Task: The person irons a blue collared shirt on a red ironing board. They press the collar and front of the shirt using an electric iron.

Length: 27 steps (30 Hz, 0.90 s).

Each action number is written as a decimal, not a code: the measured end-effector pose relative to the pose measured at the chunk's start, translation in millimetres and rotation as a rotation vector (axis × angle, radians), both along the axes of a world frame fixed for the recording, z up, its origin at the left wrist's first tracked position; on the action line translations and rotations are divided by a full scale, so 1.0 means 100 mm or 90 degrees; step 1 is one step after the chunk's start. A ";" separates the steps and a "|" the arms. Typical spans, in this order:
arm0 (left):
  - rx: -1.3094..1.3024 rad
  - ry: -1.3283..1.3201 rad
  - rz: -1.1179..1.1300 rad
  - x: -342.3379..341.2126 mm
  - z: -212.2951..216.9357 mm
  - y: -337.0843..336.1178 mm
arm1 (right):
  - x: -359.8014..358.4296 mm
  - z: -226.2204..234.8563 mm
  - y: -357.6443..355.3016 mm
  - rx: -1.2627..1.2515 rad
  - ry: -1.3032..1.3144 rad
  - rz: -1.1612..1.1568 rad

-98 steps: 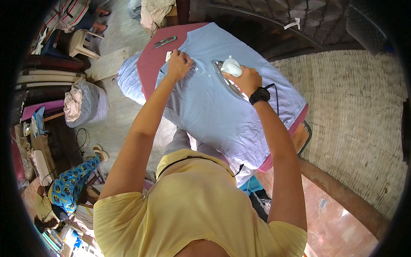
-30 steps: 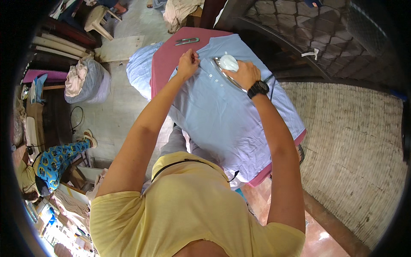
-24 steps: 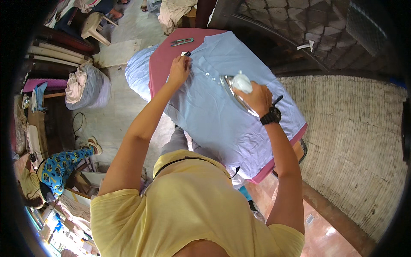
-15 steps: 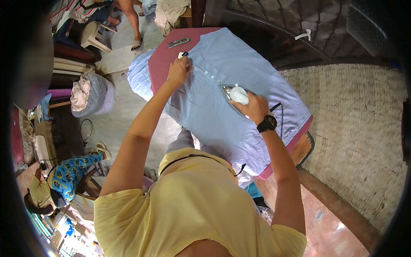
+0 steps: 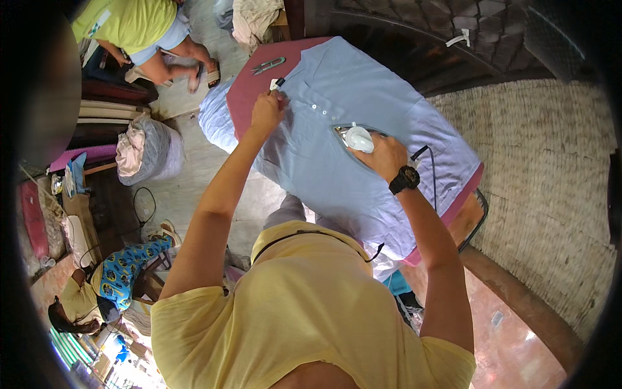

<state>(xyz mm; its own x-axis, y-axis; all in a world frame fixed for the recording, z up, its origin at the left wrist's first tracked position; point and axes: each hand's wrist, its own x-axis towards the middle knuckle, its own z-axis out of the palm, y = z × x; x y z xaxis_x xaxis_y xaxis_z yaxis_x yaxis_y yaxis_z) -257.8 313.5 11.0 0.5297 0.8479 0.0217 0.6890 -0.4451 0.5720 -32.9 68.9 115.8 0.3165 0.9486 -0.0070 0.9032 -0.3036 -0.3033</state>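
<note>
A light blue shirt with a short row of white buttons lies spread over the red ironing board. My right hand, a black watch at its wrist, is wrapped round the handle of a white clothes iron. The iron rests on the shirt below the buttons. At the shirt's far left edge, my left hand has its fingers closed on the fabric. Just beyond those fingers is a small black-and-white tag. Green thread snips lie on the bare far end of the board.
The iron's dark cord loops over the shirt to the right. A person in a lime top stands at far left; another in blue patterned trousers is at lower left. A clear bag of cloth stands on the floor, left of the board.
The person in the lime top has leaned into view at far left, mostly covering the stool. My hands and the iron stay almost in place on the shirt; the whole view has shifted slightly.
</note>
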 end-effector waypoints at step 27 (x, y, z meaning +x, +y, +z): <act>0.239 0.058 -0.284 -0.06 -0.07 -0.35 | -0.06 -0.07 -0.05 -0.002 0.039 -0.027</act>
